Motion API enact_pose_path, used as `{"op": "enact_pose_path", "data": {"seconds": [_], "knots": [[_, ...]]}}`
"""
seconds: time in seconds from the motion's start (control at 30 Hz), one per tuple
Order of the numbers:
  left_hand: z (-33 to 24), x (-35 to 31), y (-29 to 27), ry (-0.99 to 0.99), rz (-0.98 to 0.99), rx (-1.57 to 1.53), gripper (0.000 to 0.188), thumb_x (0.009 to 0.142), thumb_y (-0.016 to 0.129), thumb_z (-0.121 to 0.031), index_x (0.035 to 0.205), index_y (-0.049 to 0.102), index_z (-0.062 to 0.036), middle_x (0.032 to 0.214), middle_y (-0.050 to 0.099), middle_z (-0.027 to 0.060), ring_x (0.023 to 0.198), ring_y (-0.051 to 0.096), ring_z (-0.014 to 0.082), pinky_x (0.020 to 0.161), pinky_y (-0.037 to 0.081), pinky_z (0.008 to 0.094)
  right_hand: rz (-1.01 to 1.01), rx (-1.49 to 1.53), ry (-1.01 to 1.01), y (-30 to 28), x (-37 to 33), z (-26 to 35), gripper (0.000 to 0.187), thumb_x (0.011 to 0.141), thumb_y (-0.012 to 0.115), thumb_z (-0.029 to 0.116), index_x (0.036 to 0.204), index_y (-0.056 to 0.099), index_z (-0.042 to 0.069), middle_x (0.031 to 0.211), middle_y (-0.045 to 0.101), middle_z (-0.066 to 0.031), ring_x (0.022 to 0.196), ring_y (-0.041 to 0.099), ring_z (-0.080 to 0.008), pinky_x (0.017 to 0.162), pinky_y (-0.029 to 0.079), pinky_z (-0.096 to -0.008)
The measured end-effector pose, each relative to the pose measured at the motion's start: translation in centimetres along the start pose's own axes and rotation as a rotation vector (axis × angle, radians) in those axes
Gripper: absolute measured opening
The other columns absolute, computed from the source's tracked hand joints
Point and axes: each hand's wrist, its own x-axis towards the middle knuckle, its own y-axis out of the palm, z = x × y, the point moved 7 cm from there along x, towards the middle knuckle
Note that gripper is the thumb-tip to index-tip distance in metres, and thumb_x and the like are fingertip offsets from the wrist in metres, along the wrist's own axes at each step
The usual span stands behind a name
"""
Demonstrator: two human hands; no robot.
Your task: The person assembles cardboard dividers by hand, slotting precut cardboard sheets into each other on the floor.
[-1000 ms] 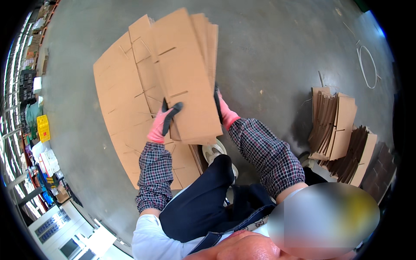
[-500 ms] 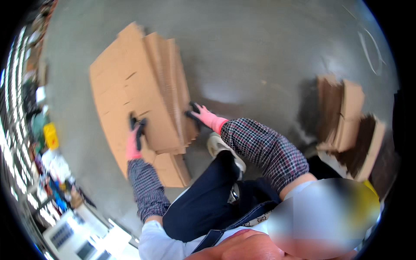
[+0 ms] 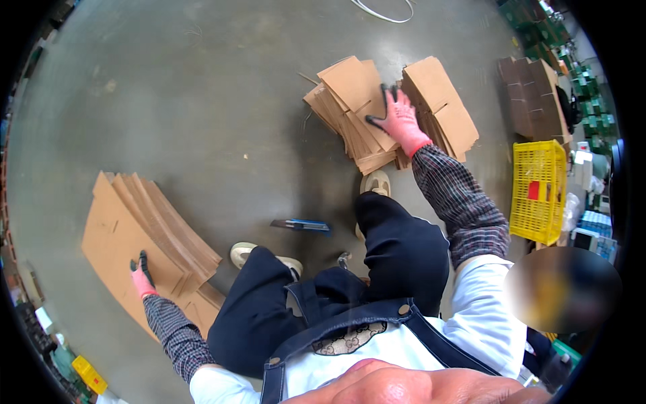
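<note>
At the left, a slanting stack of large flattened cardboard boxes [image 3: 111,229] lies fanned out on the floor. My left hand [image 3: 142,275], in a pink glove with black fingertips, rests on its top sheet with thumb and fingers apart. Further right lies a stack of smaller cardboard pieces [image 3: 353,84], its edges uneven. My right hand [image 3: 402,122], gloved the same way, is spread over this stack's right side; whether it touches cannot be made out. Close beside it is a second small cardboard stack [image 3: 441,97].
Between my feet and the stacks lies a long blue and dark object [image 3: 301,225]. To the right stand a yellow plastic crate [image 3: 538,192] and a brown cardboard bundle [image 3: 528,101]. A white strap [image 3: 383,15] curls on the far floor.
My view has swung to the right. My right hand has left the edge of the large stack and reached over to the smaller cardboard; my left hand stays on the large stack.
</note>
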Motion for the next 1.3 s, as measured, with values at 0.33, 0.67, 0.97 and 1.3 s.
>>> {"op": "enact_pose_path", "data": {"seconds": [0.33,0.67,0.97,1.3], "knots": [[-3.6,-1.2,-5.9,0.122,-0.163,-0.125,0.041,0.073,0.072,-0.009,0.108,0.055,0.0052,0.105,0.060,0.0136,0.086,0.058,0.0192,0.075,0.049,0.0318,0.208,0.396,0.220,5.0,3.3,-6.9,0.104,0.055,0.078,0.054,0.135,0.033,0.005,0.134,0.042,-0.0175,0.123,0.042,-0.0301,0.101,0.035,-0.0392],[-27.6,-15.6,18.8,0.560,0.351,0.107,0.044,0.075,0.063,-0.020,0.113,0.045,-0.0048,0.097,0.060,0.0182,0.091,0.059,0.0335,0.076,0.046,0.0417,-0.074,0.978,-0.171,-0.5,-1.9,4.7,0.051,0.073,0.072,0.023,0.114,0.050,0.002,0.100,0.061,-0.0195,0.092,0.059,-0.0328,0.082,0.047,-0.0362],[-22.6,-14.7,35.4,0.831,0.260,0.852,0.072,0.070,0.070,-0.030,0.132,0.037,-0.0158,0.105,0.058,0.0080,0.099,0.057,0.0242,0.082,0.047,0.0394,0.024,0.314,-0.668,-1.4,-0.2,19.0,0.046,0.082,0.055,0.017,0.125,0.042,0.009,0.110,0.056,-0.0130,0.088,0.059,-0.0317,0.074,0.048,-0.0410],[-23.5,-13.4,39.1,0.755,0.387,0.507,0.036,0.080,0.056,-0.021,0.114,0.047,-0.0107,0.095,0.060,0.0088,0.084,0.063,0.0285,0.069,0.051,0.0408,-0.045,0.031,-0.838,2.2,-4.6,25.8,0.043,0.075,0.056,0.011,0.117,0.053,0.017,0.106,0.053,-0.0040,0.080,0.059,-0.0205,0.068,0.047,-0.0363]]}}
